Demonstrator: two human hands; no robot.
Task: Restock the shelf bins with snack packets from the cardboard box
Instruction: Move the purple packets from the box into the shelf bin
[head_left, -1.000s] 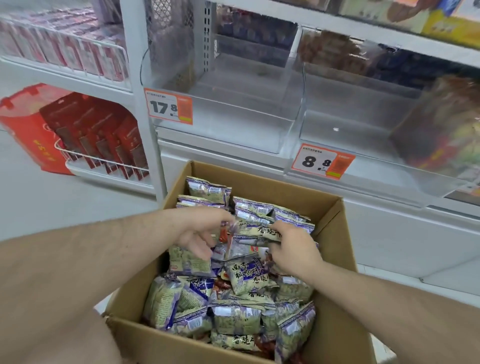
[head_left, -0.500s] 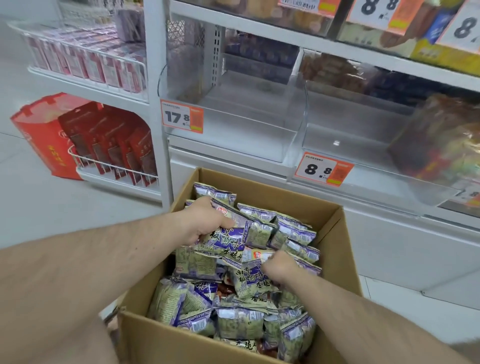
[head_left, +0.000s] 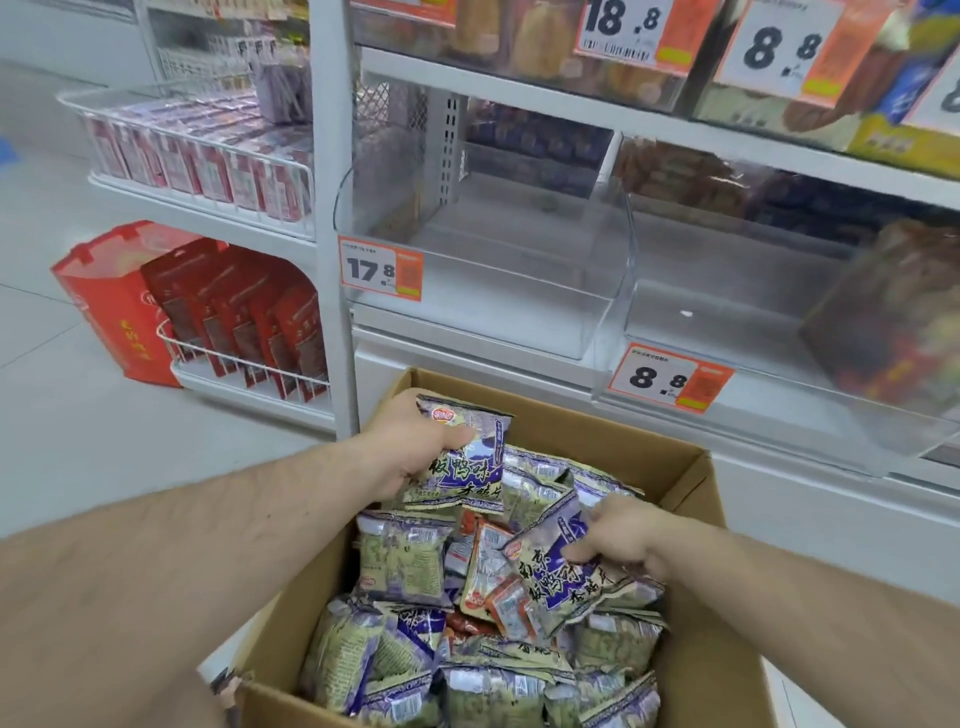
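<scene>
Gripping a purple-and-green snack packet (head_left: 465, 457) by its upper left side, the left hand (head_left: 410, 447) held it above the far end of the cardboard box (head_left: 691, 519). The right hand (head_left: 621, 535) pinched a second packet (head_left: 561, 577) near the middle of the pile, fingers curled over its top edge. Behind the box, the clear shelf bin (head_left: 483, 270) with the 17.8 price tag (head_left: 381, 268) stood beside another bin (head_left: 737, 332) tagged 8.8.

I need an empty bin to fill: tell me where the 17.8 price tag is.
In the head view, the 17.8 price tag sits left of centre, on the front left corner of a clear bin, above the cardboard box.
</scene>
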